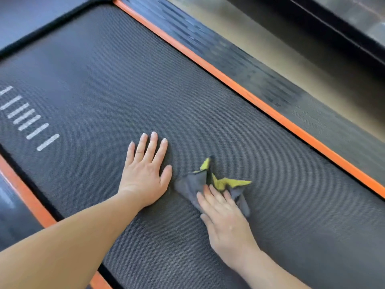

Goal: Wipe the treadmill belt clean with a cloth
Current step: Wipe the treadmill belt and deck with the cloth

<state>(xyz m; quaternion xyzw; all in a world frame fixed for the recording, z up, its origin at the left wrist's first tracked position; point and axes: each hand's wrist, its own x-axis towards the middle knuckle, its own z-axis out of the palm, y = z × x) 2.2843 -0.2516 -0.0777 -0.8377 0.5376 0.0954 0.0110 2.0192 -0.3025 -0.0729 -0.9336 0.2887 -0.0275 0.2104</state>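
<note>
Dark textured treadmill belt (104,80) fills most of the view, running diag. from lower R to upper L. Far L of the L grip (145,174): orange edge strip (27,195), w/ a dark side panel (10,207) outside it. Betw. that strip and the L grip, up-left of its fingertips: row of short white dash marks (27,119) printed on the belt.

L grip is released: palm down flat on the belt, fingers straight and slightly spread, thumb out toward the cloth, holding nothing. Just R of its thumb, seemingly a small gap apart, lies the cloth (189,184), grey w/ a yellow side showing, crumpled on the belt.

R grip (226,222) is also released: fingers laid straight over the near part of the cloth, pressing it to the belt, not curled round it. Rest of the cloth sticks out ahead of its fingertips, yellow points going fwd and to the R.

Well R of the R grip: 2nd orange strip (250,97) along the belt's other edge, then a ribbed black side rail (270,86), blurred. Beyond that, tan floor (281,51).
</note>
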